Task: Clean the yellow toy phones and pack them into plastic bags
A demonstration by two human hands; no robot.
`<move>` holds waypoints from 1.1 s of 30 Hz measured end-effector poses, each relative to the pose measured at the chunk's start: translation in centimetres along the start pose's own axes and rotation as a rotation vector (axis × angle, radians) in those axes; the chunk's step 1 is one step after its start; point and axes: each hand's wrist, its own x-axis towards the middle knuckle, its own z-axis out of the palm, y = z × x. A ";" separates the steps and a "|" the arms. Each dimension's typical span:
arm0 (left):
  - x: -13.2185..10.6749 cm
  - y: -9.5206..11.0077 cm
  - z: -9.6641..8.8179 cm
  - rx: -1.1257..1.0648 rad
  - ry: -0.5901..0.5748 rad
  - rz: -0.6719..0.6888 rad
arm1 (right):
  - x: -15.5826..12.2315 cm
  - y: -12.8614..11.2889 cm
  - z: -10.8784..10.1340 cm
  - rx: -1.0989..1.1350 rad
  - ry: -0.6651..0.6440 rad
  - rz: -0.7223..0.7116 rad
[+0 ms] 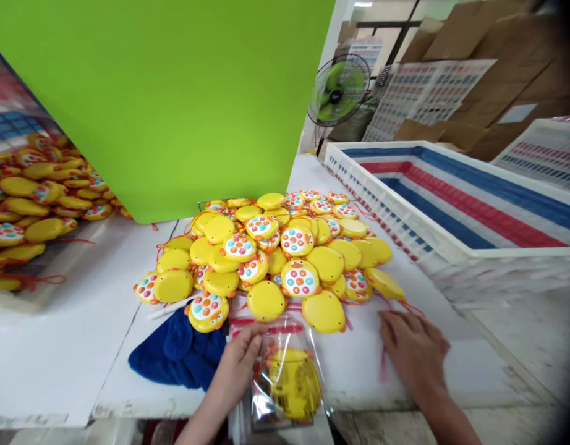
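A clear plastic bag (313, 364) with a red strip along its top lies at the near table edge, with a yellow toy (295, 386) inside. My left hand (241, 355) pinches the bag's upper left edge between thumb and fingers. On the table to the right rests my right hand (415, 346), fingers stretched forward, with no object visible in it. Just beyond its fingertips is a yellow toy (384, 283) with an orange cord. Ahead of both hands spreads a heap of yellow animal-shaped toys (298, 281), some showing white faces with coloured dots.
A dark blue cloth (180, 352) and a white pen (167, 309) lie left of the bag. Behind the heap stands a tall green panel (174, 105). A white crate (452, 253) with a striped lining is at right. More toys fill a bin (44, 300) at left. A fan (339, 89) stands behind.
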 end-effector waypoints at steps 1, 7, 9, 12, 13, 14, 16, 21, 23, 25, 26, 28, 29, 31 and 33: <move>0.0 0.0 0.0 -0.028 -0.022 -0.017 | 0.0 -0.1 -0.1 -0.053 0.008 -0.042; 0.0 0.3 -0.1 0.003 -0.058 -0.031 | 1.4 -4.6 -1.3 0.095 0.286 -0.041; -0.1 0.3 -0.2 0.035 -0.022 -0.035 | 1.2 -6.8 -1.8 0.260 0.175 -0.083; -0.2 0.3 -0.3 -0.005 0.001 -0.049 | 0.2 -10.3 -2.3 0.549 -0.219 -0.142; -0.2 0.3 -0.4 -0.027 0.004 -0.052 | -0.2 -11.4 -2.4 0.613 -0.349 -0.138; -0.2 0.3 -0.4 -0.043 0.005 -0.053 | -0.6 -12.3 -2.5 0.664 -0.452 -0.120; -0.3 0.5 -0.5 -0.054 -0.001 -0.053 | -1.0 -13.7 -2.6 0.741 -0.597 -0.069; -0.4 1.2 -0.7 -0.095 -0.059 -0.044 | -0.6 -13.9 -2.7 0.928 -0.711 0.121; -0.5 1.4 -0.8 -0.151 -0.063 -0.083 | -0.4 -13.4 -2.7 1.027 -0.737 0.230; -0.6 1.3 -0.9 -0.207 -0.051 -0.128 | -0.5 -13.0 -2.8 1.146 -0.756 0.349; -0.6 1.3 -0.9 -0.224 -0.044 -0.143 | -0.6 -12.8 -2.8 1.195 -0.761 0.403; -0.6 1.0 -1.0 -0.232 -0.031 -0.153 | -0.8 -12.7 -2.7 1.248 -0.760 0.468; -0.6 0.9 -1.1 -0.222 -0.020 -0.148 | -0.9 -12.8 -2.7 1.251 -0.756 0.483; -0.5 0.6 -1.2 -0.195 0.007 -0.139 | -0.9 -12.9 -2.6 1.249 -0.751 0.498; -0.5 0.6 -1.3 -0.196 0.015 -0.127 | -0.9 -13.2 -2.6 1.249 -0.742 0.501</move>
